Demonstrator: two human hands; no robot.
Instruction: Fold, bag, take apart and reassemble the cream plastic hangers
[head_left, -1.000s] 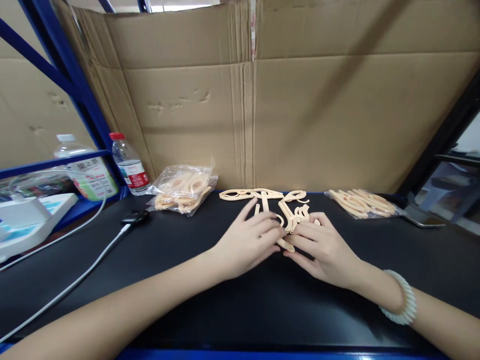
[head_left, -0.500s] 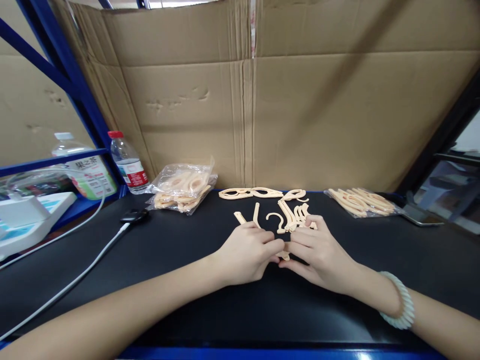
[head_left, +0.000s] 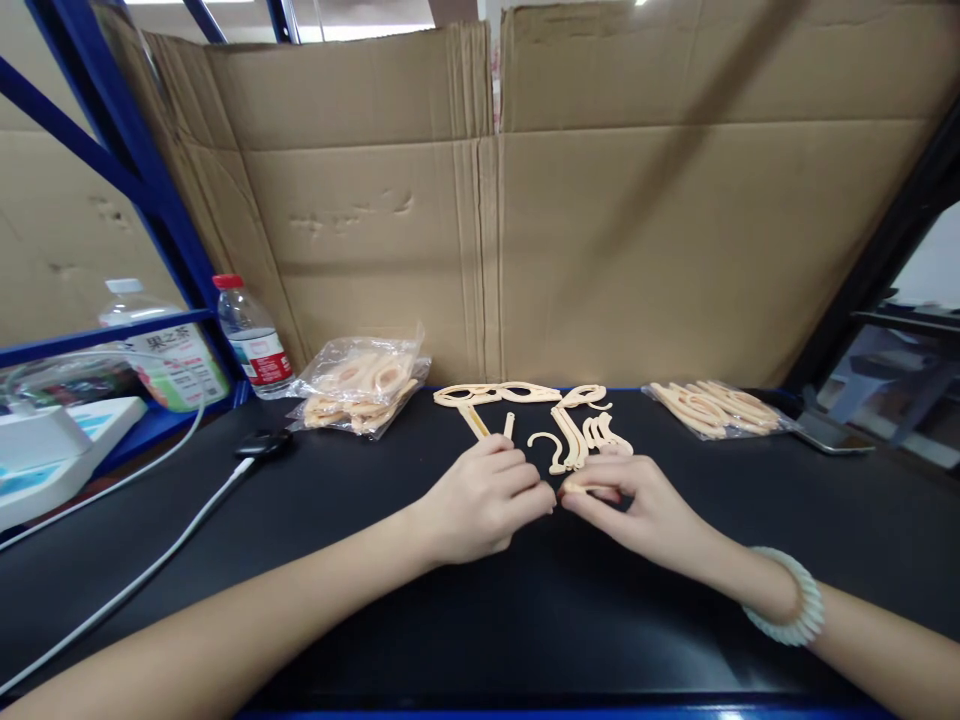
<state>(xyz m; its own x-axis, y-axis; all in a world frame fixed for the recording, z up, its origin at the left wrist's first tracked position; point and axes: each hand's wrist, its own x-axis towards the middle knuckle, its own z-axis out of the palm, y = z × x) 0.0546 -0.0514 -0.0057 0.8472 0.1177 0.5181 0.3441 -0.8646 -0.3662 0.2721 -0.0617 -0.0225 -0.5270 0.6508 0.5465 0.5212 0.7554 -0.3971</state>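
Fingers curled, my left hand (head_left: 487,500) is closed around a cream plastic folding-hanger piece. Two of its strip-like arms (head_left: 474,422) stick out above the knuckles; the rest is hidden in the palm. Just right of it, my right hand (head_left: 637,505) pinches a small cream hanger part (head_left: 589,488) between thumb and fingers, mostly covered. The fingertips of both hands nearly meet. Behind them lie a loose cream hook (head_left: 556,450), a few long hanger arms (head_left: 574,435) and several short curved pieces (head_left: 606,434).
Folded hangers (head_left: 499,393) lie along the back of the black table (head_left: 450,630). Bagged hangers stand at left (head_left: 360,385) and right (head_left: 716,408). A red-capped bottle (head_left: 255,340), power strip (head_left: 67,445) and white cable (head_left: 157,560) are at left; a phone-like slab (head_left: 832,435) lies at right.
My hands have drawn slightly apart. The strips in my left hand have tilted and show more. The small part is now in my right fingers alone. The view has tipped up a little.
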